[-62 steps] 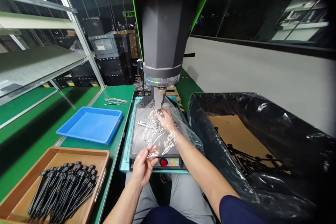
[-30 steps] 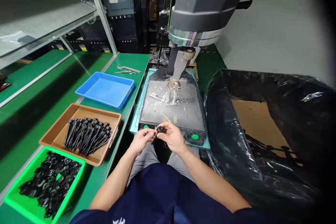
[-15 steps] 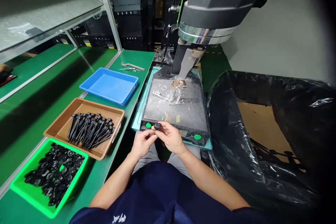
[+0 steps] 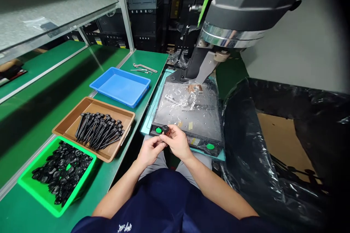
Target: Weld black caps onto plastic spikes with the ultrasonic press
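My left hand [image 4: 149, 151] and my right hand [image 4: 177, 142] meet in front of my body, both pinching a small black plastic part [image 4: 165, 129] with a round head. They hover just over the front edge of the press machine's base [image 4: 191, 116], beside its left green button [image 4: 158, 130]. The base plate is covered with clear plastic film [image 4: 186, 100]. The grey press head [image 4: 232, 32] hangs above the plate's far end, over a small copper fixture [image 4: 194, 88].
On the green bench at left: a green bin [image 4: 26, 185] of black round parts, a brown tray [image 4: 68, 123] of black rods, a blue tray [image 4: 120, 85], hand tools [image 4: 143, 68]. At right stands a cardboard box lined with a black bag [image 4: 273, 160]. A metal shelf [image 4: 41, 11] overhangs.
My right hand left the plate under the press head and came to the front, where both hands took the black part. The view shifted left, bringing the green bin in.
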{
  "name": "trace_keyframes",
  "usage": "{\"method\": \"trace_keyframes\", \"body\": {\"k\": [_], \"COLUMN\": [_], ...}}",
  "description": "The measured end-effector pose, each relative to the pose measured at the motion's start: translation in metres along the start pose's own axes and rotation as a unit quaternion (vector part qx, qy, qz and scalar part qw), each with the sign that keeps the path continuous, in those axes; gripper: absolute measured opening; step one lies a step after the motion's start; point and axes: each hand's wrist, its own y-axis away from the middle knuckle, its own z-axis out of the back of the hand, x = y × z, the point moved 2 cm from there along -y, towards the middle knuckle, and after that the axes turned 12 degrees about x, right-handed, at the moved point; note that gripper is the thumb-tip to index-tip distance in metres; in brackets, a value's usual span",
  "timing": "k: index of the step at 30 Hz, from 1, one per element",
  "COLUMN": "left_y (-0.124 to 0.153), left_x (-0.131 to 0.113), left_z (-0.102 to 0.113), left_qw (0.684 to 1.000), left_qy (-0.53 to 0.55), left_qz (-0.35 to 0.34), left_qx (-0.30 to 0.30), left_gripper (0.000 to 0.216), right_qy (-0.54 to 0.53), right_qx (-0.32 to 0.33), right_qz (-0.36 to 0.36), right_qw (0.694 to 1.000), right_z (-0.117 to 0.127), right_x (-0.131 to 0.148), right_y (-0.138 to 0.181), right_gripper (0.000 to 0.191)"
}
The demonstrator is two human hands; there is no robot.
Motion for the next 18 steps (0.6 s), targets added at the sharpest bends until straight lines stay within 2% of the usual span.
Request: {"method": "trace_keyframes", "body": {"k": [4,7,9,11,14,16,18], "left_y": [0.006,0.014,0.023,0.037,0.067,0.086,0.101], "left_x": [-0.008,-0.021,-0.034,-0.046,-0.060,-0.065,-0.065], "left_z": [0.003,0.014,0.033,0.062,0.121,0.162,0.197], "left_qw": [0.999,0.992,0.979,0.956,0.894,0.825,0.747], "left_qy": [-0.047,-0.121,-0.190,-0.267,-0.379,-0.451,-0.503], "left_qz": [0.003,-0.002,0.000,0.025,0.118,0.217,0.333], "left_qx": [-0.018,-0.042,-0.073,-0.115,-0.209,-0.263,-0.280], "left_gripper": [0.024,0.023,0.021,0.019,0.021,0.027,0.031], "right_qy": [0.025,0.036,0.022,0.004,-0.001,-0.002,-0.009], "right_qx": [0.027,0.064,0.100,0.138,0.174,0.183,0.186], "right_qz": [-0.012,-0.010,-0.007,-0.014,-0.044,-0.068,-0.083], "right_qw": [0.999,0.997,0.995,0.990,0.984,0.981,0.979], "right_z": [-0.007,-0.011,-0.010,-0.006,0.005,0.012,0.017], "right_x": [-0.005,-0.006,-0.006,-0.009,-0.020,-0.030,-0.040], "right_y": [-0.007,-0.011,-0.009,-0.003,0.010,0.020,0.028], "right_gripper": [0.028,0.039,0.047,0.047,0.041,0.041,0.043]}}
